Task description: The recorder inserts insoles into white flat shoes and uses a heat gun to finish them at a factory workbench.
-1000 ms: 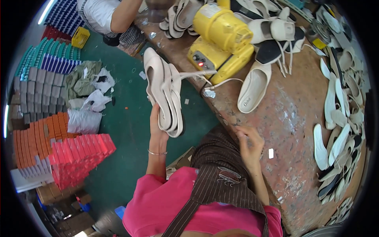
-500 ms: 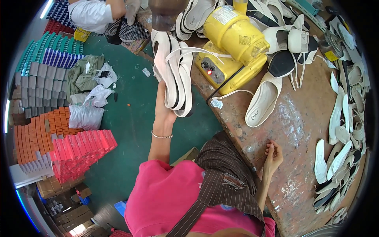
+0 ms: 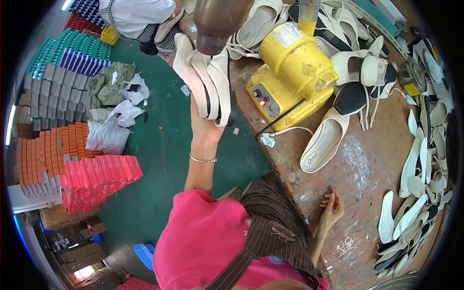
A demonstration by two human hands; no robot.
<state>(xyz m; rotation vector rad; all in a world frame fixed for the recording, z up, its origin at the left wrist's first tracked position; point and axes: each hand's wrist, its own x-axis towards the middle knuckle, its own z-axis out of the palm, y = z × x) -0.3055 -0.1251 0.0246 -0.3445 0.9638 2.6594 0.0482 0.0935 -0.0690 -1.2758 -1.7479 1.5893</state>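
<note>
The left hand (image 3: pixel 208 124) grips cream shoes (image 3: pixel 205 82), fingers mostly hidden, near the yellow machine (image 3: pixel 295 67); the right hand (image 3: pixel 332 207), half-curled, holds nothing over the workbench (image 3: pixel 362 193).

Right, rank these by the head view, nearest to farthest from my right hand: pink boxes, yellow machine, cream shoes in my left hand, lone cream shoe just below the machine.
From your right hand:
1. Lone cream shoe, ahead on the bench.
2. Yellow machine, beyond that shoe.
3. Held cream shoes, ahead and left.
4. Pink boxes, far left.
</note>
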